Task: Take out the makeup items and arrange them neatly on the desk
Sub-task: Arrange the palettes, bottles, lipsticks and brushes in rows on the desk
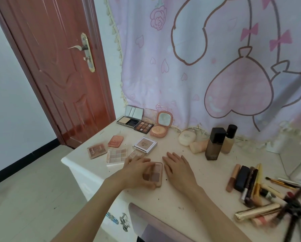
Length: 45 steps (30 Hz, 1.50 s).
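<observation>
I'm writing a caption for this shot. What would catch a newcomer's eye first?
The pink cartoon curtain fills the wall behind the desk. At the centre, the left hand grips a small eyeshadow palette, with the right hand flat beside it. Two foundation bottles stand upright to the right.

Reddish-brown panelled door (59,70) at ten o'clock, shut, with a silver lever handle (76,47) on an ornate gold-edged plate (87,52). White wall (8,95) at nine o'clock, edged below by a black skirting strip (22,162). Pale tiled floor (29,198) at eight o'clock, scuffed in places. Cream desk (190,199) at six o'clock, rounded at its left corner, speckled with dark flecks. Pink hanging cloth (207,58) from twelve to three o'clock, printed with hearts, bows and a rose, fringed along its left and bottom edges, reaching down to the desk's back edge. Soft, even daylight throughout.
</observation>
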Available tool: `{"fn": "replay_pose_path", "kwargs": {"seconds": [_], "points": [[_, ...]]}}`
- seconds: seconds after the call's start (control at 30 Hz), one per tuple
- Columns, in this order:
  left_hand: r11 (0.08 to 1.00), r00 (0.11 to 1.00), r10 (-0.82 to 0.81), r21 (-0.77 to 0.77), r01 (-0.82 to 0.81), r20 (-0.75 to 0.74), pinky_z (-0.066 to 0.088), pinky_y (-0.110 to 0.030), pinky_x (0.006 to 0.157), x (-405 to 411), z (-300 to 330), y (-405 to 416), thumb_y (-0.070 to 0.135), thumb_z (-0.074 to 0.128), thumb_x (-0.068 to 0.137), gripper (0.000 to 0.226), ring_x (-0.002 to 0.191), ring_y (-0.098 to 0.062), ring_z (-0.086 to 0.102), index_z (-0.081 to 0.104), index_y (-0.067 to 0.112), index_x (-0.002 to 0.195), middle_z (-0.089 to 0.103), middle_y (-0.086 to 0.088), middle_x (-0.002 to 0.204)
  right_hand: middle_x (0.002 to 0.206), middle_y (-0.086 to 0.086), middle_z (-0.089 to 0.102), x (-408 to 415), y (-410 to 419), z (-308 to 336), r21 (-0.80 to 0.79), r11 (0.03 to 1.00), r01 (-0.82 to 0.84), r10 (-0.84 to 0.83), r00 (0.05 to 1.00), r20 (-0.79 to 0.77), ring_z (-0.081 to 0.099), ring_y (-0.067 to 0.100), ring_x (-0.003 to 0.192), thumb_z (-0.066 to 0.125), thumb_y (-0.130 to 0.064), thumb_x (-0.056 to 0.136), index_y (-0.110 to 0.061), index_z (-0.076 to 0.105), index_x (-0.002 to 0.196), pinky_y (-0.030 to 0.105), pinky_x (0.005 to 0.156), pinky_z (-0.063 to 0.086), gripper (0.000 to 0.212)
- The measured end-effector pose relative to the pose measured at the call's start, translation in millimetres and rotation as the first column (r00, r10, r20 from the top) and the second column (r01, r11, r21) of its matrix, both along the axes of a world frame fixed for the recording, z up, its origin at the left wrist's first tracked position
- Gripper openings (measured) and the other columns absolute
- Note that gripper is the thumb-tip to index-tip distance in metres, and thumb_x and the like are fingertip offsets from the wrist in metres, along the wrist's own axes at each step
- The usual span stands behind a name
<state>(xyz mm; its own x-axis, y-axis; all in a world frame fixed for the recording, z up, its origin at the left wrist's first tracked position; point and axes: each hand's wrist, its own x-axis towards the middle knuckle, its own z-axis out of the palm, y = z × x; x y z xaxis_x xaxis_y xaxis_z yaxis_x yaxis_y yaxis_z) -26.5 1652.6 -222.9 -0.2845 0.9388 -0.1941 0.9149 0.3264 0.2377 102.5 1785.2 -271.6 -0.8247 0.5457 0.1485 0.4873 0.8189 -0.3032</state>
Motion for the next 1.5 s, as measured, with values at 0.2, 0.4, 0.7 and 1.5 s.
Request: {"fn": "replay_pose_path", "kwargs": {"seconds": [0.2, 0.4, 0.7, 1.5], "points": [[0.993, 0.998, -0.058, 0.105, 0.057, 0.002, 0.021, -0.032, 0.105, 14.0, -2.8, -3.5, 0.06, 0.065, 0.07, 0.082, 0.13, -0.014, 0.026, 0.033, 0.027, 0.138, 0.037, 0.004, 0.138, 0.147, -0.007, 0.039, 12.7, -3.8, 5.3, -0.171, 0.985, -0.009, -0.015, 0.991, -0.135, 0.025, 0.007, 0.139, 0.035, -0.028, 0.1, -0.024, 0.055, 0.128, 0.022, 0.113, 0.006, 0.035], [0.911, 0.977, -0.034, 0.409, -0.056, 0.209, 0.031, -0.018, 0.096, 9.9, 21.3, -4.3, 0.054, 0.071, 0.064, 0.085, 0.117, -0.005, 0.039, 0.036, 0.026, 0.136, 0.043, 0.008, 0.128, 0.096, -0.005, 0.066, 20.3, -12.4, 14.3, -0.366, 0.928, -0.064, -0.04, 0.962, -0.27, 0.053, 0.015, 0.098, 0.041, -0.022, 0.097, -0.032, 0.069, 0.079, 0.031, 0.086, 0.038, 0.034], [0.869, 0.959, -0.158, 0.495, 0.023, 0.233, 0.023, -0.013, 0.105, 31.2, 44.4, 15.9, 0.041, 0.074, 0.071, 0.083, 0.13, 0.001, 0.029, 0.032, 0.027, 0.141, 0.032, 0.013, 0.141, 0.127, 0.018, 0.058, 19.4, 2.6, 42.7, -0.864, -0.069, -0.499, -0.34, 0.826, -0.45, 0.058, 0.027, 0.112, 0.031, -0.061, 0.09, -0.012, 0.06, 0.123, 0.034, 0.08, 0.052, 0.066], [0.651, 0.965, -0.089, 0.747, -0.131, 0.247, 0.032, -0.001, 0.081, -1.3, 50.4, -1.0, -0.007, 0.048, 0.09, 0.031, 0.09, -0.004, 0.053, 0.058, 0.003, 0.118, 0.057, -0.002, 0.1, 0.107, 0.017, 0.067, 4.4, 20.8, 72.2, -0.83, -0.007, -0.558, -0.385, 0.768, -0.512, 0.066, 0.033, 0.096, 0.067, -0.015, 0.072, -0.002, 0.057, 0.109, 0.034, 0.078, 0.056, 0.04]]}}
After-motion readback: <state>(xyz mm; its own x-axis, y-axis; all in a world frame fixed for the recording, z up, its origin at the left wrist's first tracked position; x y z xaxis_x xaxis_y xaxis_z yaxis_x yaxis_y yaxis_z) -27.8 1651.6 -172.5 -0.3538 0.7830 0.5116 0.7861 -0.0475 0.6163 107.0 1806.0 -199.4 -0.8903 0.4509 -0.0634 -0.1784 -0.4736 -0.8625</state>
